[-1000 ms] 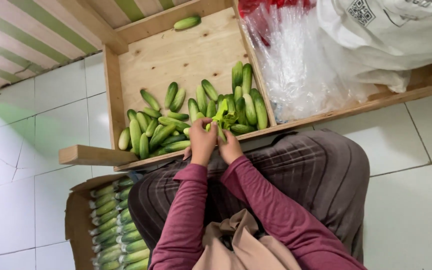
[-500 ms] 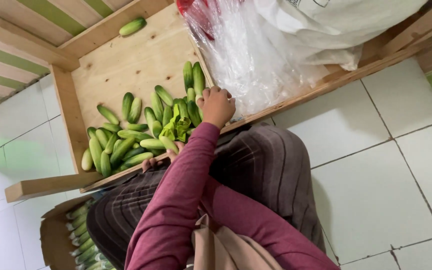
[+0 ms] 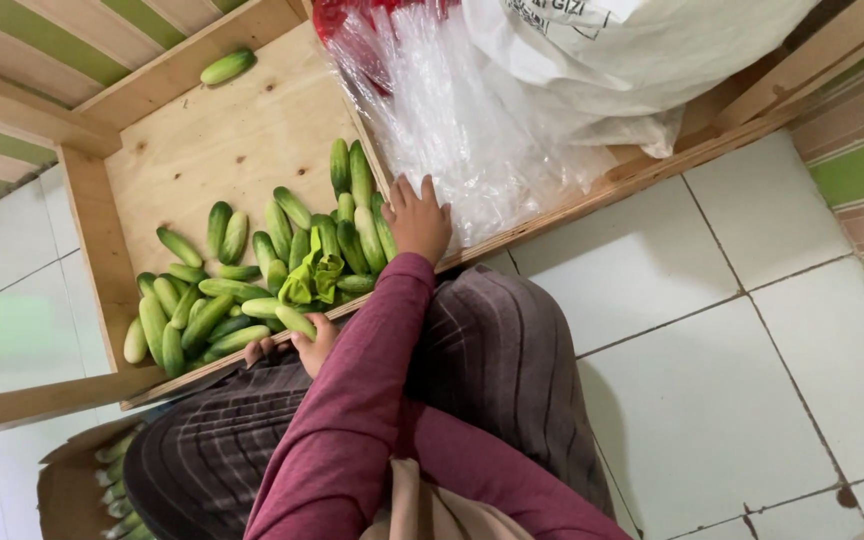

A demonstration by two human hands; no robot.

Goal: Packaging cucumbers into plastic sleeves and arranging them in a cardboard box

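Resting against the wooden divider (image 3: 372, 165) of the crate (image 3: 102, 255), the right hand (image 3: 418, 218) lies with its fingers spread loosely and flat, closing on nothing; its fingertips touch the clear plastic sheeting (image 3: 472, 120) just beyond the divider. The left hand (image 3: 304, 343) sits at the crate's near rim (image 3: 202, 368), its grip curled around one cucumber (image 3: 295, 321) whose far end points into the pile of cucumbers (image 3: 242, 270). A crumpled green wrapper (image 3: 314, 277) lies just beyond that held cucumber, between the two hands.

Room to move is tight near the left hand: the pile crowds up to the near rim and the lap in striped cloth (image 3: 492, 370) presses against the rim from below. Beyond the pile, bare wood stretches up to a lone cucumber (image 3: 227, 67) in the far corner. To the right of the right hand the sheeting and a white sack (image 3: 642, 50) fill the next compartment. Right of the lap, the tiled floor (image 3: 752, 380) lies open.

Half a second ago the right hand was a closed fist at the same divider; now its fingers are opened out. A second ago both hands were together over the wrapper at the near rim. The view has swung right, leaving only a corner of the cardboard box of wrapped cucumbers (image 3: 112, 470).
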